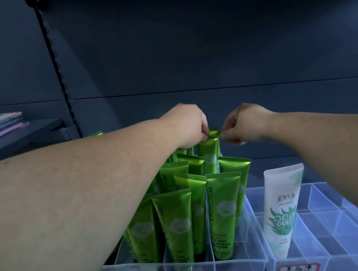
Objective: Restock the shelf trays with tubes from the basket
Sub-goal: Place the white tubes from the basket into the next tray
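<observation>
Reaching into the clear tray (pixel 239 264), the left hand (pixel 185 125) pinches the rear green tube (pixel 210 151) by its top. The right hand (pixel 246 123) has its grip curled at that tube's edge; whether it holds cannot be told.

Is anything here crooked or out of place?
Nothing looks spilled or damaged. The white tube stands alone in the right tray, tilted slightly; the green tubes crowd the left tray, some leaning. The left hand and right hand pinch the top of the rear green tube.

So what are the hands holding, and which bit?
A green tube at the back of the tray. The left hand pinches its flat top edge; the right hand seems to pinch that edge's right corner.
</observation>
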`<action>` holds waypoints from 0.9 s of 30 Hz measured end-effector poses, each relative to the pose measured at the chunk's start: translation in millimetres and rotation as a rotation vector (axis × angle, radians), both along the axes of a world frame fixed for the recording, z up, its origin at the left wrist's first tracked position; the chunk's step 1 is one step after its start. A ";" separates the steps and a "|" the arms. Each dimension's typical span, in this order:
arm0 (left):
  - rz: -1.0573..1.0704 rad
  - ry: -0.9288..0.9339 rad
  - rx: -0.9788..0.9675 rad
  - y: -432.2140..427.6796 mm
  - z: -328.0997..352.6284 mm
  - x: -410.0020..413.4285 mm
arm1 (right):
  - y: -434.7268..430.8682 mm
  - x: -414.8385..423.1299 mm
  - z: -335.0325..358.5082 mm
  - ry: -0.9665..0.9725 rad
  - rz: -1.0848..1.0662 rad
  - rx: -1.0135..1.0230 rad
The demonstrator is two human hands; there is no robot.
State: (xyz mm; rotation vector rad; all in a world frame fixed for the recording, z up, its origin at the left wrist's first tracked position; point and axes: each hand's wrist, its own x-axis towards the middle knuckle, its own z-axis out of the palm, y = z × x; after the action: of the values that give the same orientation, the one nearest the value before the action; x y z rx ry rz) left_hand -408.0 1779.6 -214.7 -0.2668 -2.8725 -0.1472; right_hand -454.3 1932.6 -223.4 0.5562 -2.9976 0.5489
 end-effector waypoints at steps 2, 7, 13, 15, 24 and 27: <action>0.008 -0.005 0.005 0.0 -1.3 0.2 | -3.6 0.0 1.0 0.012 0.008 0.015; 0.001 -0.010 0.032 -1.8 -0.2 0.0 | -4.2 -3.5 2.2 0.030 0.009 -0.061; 0.013 -0.045 -0.009 -6.0 6.3 7.2 | 6.1 0.5 3.3 0.012 0.011 -0.063; 0.018 -0.025 0.014 -7.0 9.4 11.4 | 12.0 5.0 4.4 0.017 0.008 -0.064; 0.141 0.048 0.099 -11.5 25.5 52.3 | 40.7 44.3 13.5 0.049 -0.051 -0.198; 0.160 0.074 0.164 -10.5 28.8 74.0 | 50.3 68.1 20.2 0.098 -0.072 -0.197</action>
State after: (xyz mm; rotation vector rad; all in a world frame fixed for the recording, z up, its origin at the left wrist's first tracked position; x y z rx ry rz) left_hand -334.0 1769.1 -185.9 -0.0111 -2.7739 -0.3337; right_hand -386.2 1982.9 -203.3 0.4451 -2.8168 0.7766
